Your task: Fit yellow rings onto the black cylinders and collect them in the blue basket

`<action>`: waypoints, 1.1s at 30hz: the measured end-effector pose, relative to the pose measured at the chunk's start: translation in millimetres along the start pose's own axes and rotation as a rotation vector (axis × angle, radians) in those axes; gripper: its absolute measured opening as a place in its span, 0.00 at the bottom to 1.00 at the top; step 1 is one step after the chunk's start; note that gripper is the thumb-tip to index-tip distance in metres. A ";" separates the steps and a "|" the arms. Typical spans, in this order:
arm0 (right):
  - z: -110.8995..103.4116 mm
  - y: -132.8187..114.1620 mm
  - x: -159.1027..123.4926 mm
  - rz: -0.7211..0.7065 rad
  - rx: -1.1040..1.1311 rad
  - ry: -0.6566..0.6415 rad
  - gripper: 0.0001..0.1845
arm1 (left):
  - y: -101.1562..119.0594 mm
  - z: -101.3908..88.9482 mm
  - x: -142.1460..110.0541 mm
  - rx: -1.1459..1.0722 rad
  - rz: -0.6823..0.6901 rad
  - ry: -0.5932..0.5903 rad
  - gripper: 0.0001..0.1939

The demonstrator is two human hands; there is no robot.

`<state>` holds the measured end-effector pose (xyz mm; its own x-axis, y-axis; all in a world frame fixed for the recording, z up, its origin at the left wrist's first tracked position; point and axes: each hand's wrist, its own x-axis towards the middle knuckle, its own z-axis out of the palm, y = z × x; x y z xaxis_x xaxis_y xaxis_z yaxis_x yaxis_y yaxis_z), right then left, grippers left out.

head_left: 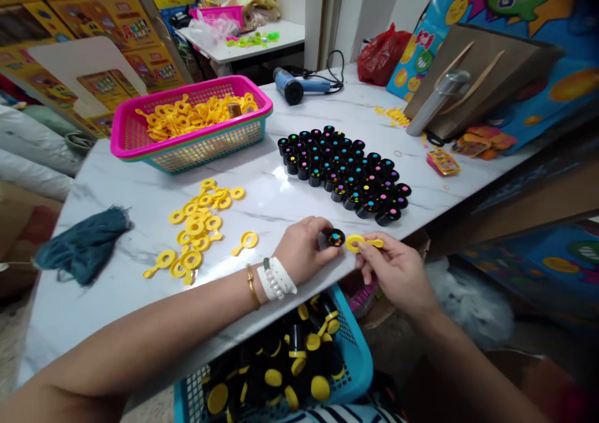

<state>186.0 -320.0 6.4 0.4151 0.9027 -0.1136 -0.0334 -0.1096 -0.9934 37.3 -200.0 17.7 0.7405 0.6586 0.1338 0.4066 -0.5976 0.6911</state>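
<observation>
My left hand (306, 248) is closed around a small black container (335, 238) with colourful bits showing in its round top, at the table's front edge. Between the thumb and fingers of my right hand (393, 270) is a yellow ring-shaped cap (354, 243) with a short handle, held just right of the container. Left of my hands lies a loose pile of similar yellow caps (196, 223), with one cap (245, 242) apart from it. Beyond my hands several black containers (346, 170) stand upright in a tight block.
A pink basket (124, 142) of yellow caps stands at the back left. Below the table edge sits a blue basket (360, 348) of yellow-capped black containers. A blue heat gun (299, 86), paper bag (486, 67) and dark cloth (87, 245) lie around the table.
</observation>
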 end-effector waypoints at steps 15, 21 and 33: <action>28.1 -13.5 26.1 -0.008 -0.156 0.021 0.13 | -2.4 -10.7 -17.8 -0.083 -0.033 -0.082 0.09; 26.5 -12.1 25.0 0.135 -0.046 -0.066 0.16 | 3.8 -11.7 -21.5 -0.204 -0.125 -0.091 0.20; 27.8 -10.4 19.8 0.000 -0.116 -0.067 0.13 | 2.2 -0.5 -18.9 0.116 -0.047 -0.140 0.13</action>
<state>169.3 -289.4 14.0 0.3537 0.9278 -0.1182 0.0731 -0.1534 -0.9855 24.0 -213.5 17.1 0.7833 0.6216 -0.0024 0.4952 -0.6217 0.6069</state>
